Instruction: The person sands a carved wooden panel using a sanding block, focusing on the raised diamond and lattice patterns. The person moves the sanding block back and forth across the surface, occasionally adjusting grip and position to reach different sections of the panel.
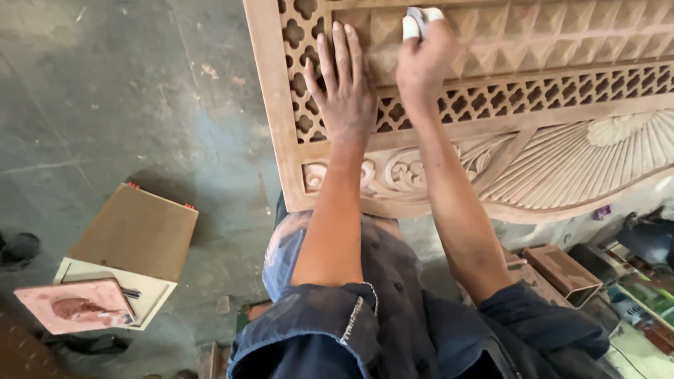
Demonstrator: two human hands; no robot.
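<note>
A large carved wooden panel [562, 133] fills the upper right, with pierced lattice strips, raised pyramid blocks, scrollwork and a fan-shaped shell carving. My left hand [344, 88] lies flat with fingers spread on the lattice near the panel's left frame. My right hand [423, 56] is closed around a small whitish piece, probably folded sandpaper [419, 21], pressed against the pyramid blocks near the top. Both forearms reach up from dusty dark blue sleeves.
A grey concrete floor [119, 91] spreads to the left. A small wooden box-like stand [133, 238] with a pinkish board [74, 305] on it sits at lower left. Metal channel pieces [562, 270] and clutter lie at lower right.
</note>
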